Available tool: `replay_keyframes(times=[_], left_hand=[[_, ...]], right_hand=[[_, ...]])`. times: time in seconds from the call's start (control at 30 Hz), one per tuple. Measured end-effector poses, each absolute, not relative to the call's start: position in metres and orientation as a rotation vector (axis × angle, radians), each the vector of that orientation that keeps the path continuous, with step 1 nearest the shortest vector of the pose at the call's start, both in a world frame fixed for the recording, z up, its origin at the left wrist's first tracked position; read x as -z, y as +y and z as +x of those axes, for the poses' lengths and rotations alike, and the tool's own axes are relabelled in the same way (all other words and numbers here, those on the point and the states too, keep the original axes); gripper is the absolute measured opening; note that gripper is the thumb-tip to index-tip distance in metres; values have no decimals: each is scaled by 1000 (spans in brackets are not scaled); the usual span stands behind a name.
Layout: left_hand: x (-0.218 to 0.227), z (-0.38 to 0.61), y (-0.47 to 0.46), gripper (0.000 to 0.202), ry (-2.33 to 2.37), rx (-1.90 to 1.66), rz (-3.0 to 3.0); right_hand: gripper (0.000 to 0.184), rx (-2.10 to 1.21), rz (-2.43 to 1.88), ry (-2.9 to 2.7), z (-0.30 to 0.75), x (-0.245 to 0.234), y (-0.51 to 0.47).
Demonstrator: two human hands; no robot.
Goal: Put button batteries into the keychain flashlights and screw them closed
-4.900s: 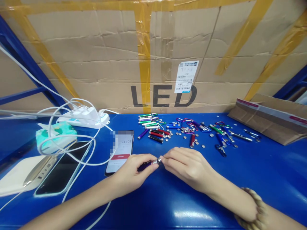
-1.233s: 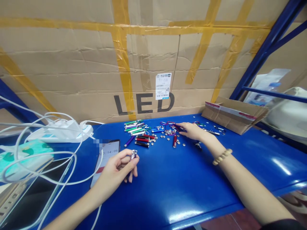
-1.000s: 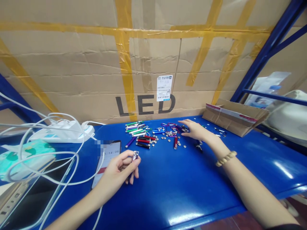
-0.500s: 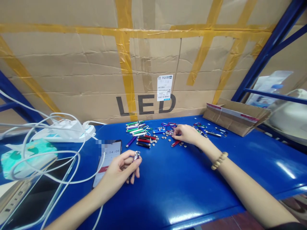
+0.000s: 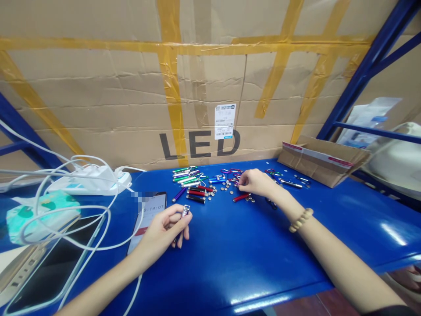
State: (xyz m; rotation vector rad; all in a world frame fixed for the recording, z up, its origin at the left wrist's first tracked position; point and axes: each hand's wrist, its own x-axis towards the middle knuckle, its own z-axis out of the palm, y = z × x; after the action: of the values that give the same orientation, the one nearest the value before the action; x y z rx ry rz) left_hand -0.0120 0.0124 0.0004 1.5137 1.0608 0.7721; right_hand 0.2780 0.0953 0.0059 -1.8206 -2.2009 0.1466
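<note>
The left hand (image 5: 162, 230) is curled around a small flashlight (image 5: 183, 215), just right of the phone (image 5: 148, 215). The right hand (image 5: 255, 182), fingers bent, pinches among the loose parts (image 5: 230, 186) beyond the phone on the bench (image 5: 250, 254); whether it has hold of anything cannot be told.

Bright, even overhead light puts white glare patches on the glossy blue table (image 5: 250, 263) at lower right, while wide-angle distortion bends the frame edges.

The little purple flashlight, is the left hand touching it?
Touching. The head view shows the left hand closed around the little purple flashlight, its silver tip poking out above the fingers.
</note>
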Motion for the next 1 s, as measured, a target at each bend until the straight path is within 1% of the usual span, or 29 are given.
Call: replay_keyframes(times=[0.17,0.47,0.6,0.7,0.73,0.87,1.0], left_hand=[[0,-12,13,30,1062,-768,1539],[-1,-10,10,34,1033,-814,1519],[5,-10,11,35,1026,-861,1548],[7,-9,11,28,1030,-858,1569],[7,-8,11,27,1026,-875,1558],[5,-5,8,37,984,-917,1473],[4,-4,7,37,963,-959,1418]], right_hand=[[9,-238,-1684,-2082,278,-14,92],[13,-586,-1353,-2084,229,-21,63],[17,-855,-1033,-2172,203,-19,39],[14,-878,-857,-2151,192,-17,25],[12,-877,-831,-2129,190,-17,22],[12,-940,-862,-2011,185,-13,19],[17,-1076,-926,-1886,183,-9,21]])
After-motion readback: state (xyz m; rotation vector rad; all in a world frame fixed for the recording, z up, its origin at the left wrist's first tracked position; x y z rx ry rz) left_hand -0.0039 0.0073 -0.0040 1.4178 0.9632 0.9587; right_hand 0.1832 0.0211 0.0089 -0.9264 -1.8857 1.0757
